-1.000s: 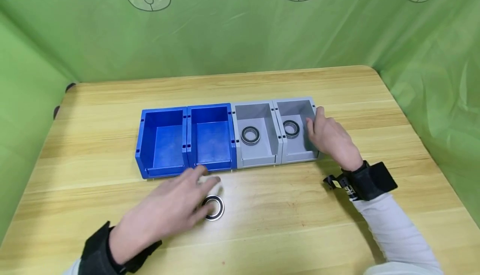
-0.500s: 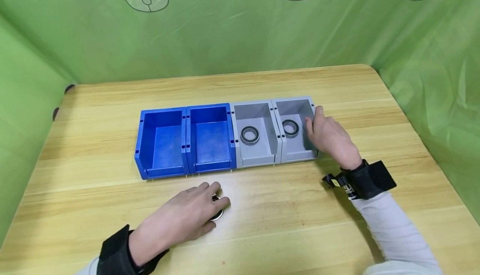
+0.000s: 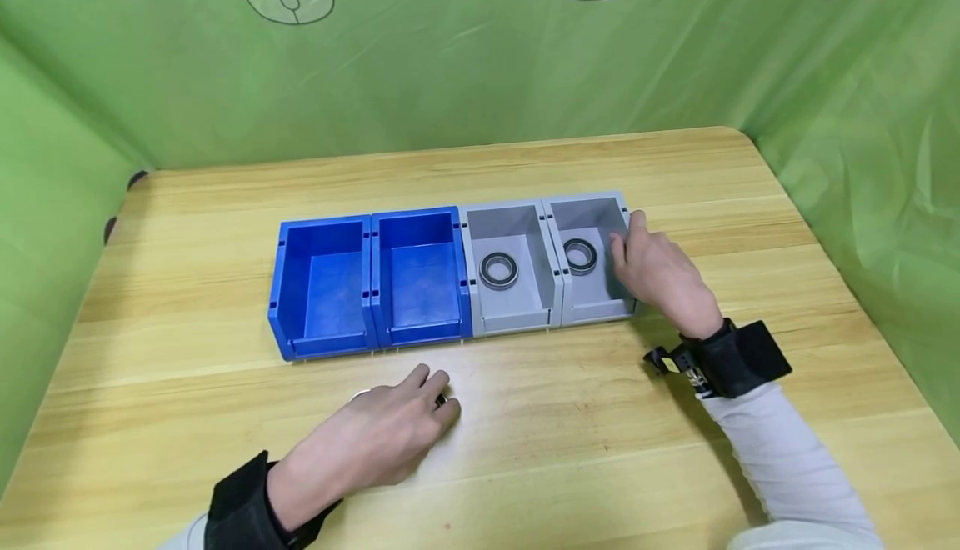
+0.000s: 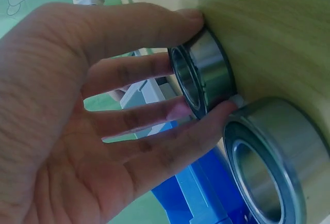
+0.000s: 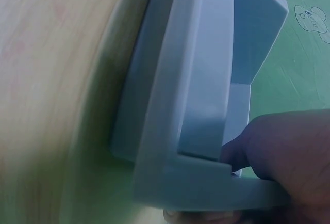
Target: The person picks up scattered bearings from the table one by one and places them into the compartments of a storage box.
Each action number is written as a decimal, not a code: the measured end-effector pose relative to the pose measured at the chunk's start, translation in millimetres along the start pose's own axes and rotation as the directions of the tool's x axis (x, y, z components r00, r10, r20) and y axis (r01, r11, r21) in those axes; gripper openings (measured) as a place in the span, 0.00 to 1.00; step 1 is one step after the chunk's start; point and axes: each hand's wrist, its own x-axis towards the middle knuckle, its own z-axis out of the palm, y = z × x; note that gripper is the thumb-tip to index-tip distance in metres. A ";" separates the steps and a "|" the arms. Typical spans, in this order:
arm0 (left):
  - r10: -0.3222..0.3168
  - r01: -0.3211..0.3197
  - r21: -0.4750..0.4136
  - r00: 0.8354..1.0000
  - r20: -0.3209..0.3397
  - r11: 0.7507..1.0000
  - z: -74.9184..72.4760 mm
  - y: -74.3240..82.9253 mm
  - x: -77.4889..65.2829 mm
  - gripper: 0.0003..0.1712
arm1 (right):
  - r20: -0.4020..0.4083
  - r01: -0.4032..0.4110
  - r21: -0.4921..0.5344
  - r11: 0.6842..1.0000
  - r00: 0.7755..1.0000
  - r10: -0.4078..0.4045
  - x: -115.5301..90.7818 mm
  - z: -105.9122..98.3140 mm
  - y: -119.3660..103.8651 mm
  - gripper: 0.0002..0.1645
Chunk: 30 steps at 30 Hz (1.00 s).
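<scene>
My left hand (image 3: pixel 378 433) is low over the table in front of the bins, its thumb and fingertips around a ball bearing (image 4: pixel 214 66), which stands on edge. Beside its fingers in the left wrist view is a second ball bearing (image 4: pixel 281 126), mostly hidden behind the hand in the head view. My right hand (image 3: pixel 663 277) grips the right wall of the rightmost grey bin (image 3: pixel 597 312), thumb inside. A bearing (image 3: pixel 580 272) lies flat in that bin, and another bearing (image 3: pixel 498 286) lies in the neighbouring grey bin (image 3: pixel 517 322).
Two blue bins, the left one (image 3: pixel 333 347) and the right one (image 3: pixel 426 335), join the grey bins in one row across the wooden table (image 3: pixel 570 450). A green curtain (image 3: pixel 450 75) encloses the back and sides.
My left hand has come down over the bearing in front of the bins and its fingers have closed around it. The right hand stays on the grey bin's wall.
</scene>
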 end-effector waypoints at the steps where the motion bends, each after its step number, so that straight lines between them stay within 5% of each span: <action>1: 0.005 -0.005 0.006 1.000 0.001 1.000 -0.6 -0.3 0.3 0.14 | -0.001 0.001 0.001 1.000 1.000 -0.001 0.2 0.1 0.1 0.24; 30: -0.020 0.020 0.032 1.000 -0.021 0.999 -59.4 -30.1 10.5 0.28 | -0.010 -0.005 0.015 1.000 1.000 0.005 -2.0 2.4 0.3 0.23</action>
